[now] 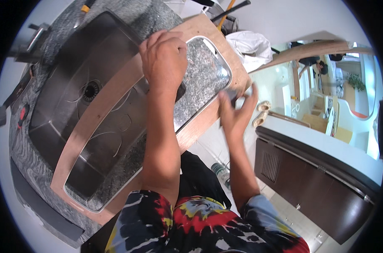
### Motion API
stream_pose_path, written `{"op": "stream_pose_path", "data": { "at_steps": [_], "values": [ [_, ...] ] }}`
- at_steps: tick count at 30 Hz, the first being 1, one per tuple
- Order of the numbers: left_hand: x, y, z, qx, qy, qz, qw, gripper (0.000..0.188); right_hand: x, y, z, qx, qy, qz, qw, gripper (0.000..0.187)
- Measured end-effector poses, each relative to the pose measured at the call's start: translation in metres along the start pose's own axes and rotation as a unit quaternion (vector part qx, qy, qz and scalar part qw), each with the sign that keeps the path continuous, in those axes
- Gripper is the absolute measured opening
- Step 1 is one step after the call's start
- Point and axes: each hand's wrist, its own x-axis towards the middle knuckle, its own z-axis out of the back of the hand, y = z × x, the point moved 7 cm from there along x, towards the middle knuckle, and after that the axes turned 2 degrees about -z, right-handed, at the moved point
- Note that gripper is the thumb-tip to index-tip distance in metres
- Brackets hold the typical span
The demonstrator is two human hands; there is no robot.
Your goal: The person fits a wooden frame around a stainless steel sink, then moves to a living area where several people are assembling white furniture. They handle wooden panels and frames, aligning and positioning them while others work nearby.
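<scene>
A light-brown wooden frame (pixel 195 130) with one long, round-cornered opening lies slantwise across the metal sink (pixel 80 67) and the grey stone counter. Pale trim lines the opening. My left hand (pixel 166 59) curls its fingers over the far side of the frame, pressing on it. At the frame's right end is my right hand (pixel 238 114), slightly smeared by motion. Its thumb and fingers close around a small dark grey block (pixel 230 95) against the wood's edge; the block's exact kind is blurred. A dark object shows partly behind my left wrist.
A faucet (pixel 31 44) stands left of the sink, with a red-and-black tool (pixel 22 117) on the counter. A yellow-handled tool (pixel 84 9) lies at the top. Right are a white bag (pixel 250 47), a dark brown cabinet (pixel 309 181) and a mirror (pixel 326 88) reflecting a person.
</scene>
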Motion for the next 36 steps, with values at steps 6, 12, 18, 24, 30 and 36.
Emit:
{"op": "stream_pose_path", "data": {
  "at_steps": [6, 12, 18, 24, 30, 36],
  "values": [
    [-0.004, -0.012, -0.005, -0.004, 0.046, -0.028, 0.999, 0.025, 0.028, -0.020, 0.027, 0.081, 0.028, -0.016, 0.996, 0.031],
    [-0.020, -0.018, -0.013, 0.246, 0.182, -0.113, 0.945, 0.043, 0.099, -0.032, 0.052, 0.090, 0.177, -0.027, 0.980, 0.043],
    [-0.042, -0.039, -0.006, 0.276, 0.231, -0.012, 0.933, 0.051, 0.131, 0.045, -0.045, -0.013, 0.194, 0.355, 0.915, 0.045],
    [-0.097, -0.094, 0.029, 0.230, 0.120, 0.158, 0.953, 0.046, 0.131, 0.069, -0.103, 0.007, 0.244, 0.488, 0.838, 0.044],
    [-0.181, -0.105, 0.044, 0.300, 0.048, 0.250, 0.919, 0.046, 0.131, 0.062, -0.090, 0.054, 0.262, 0.513, 0.816, 0.038],
    [-0.181, -0.103, 0.041, 0.302, 0.020, 0.254, 0.919, 0.046, 0.132, 0.060, -0.091, 0.055, 0.277, 0.497, 0.821, 0.043]
  ]
}}
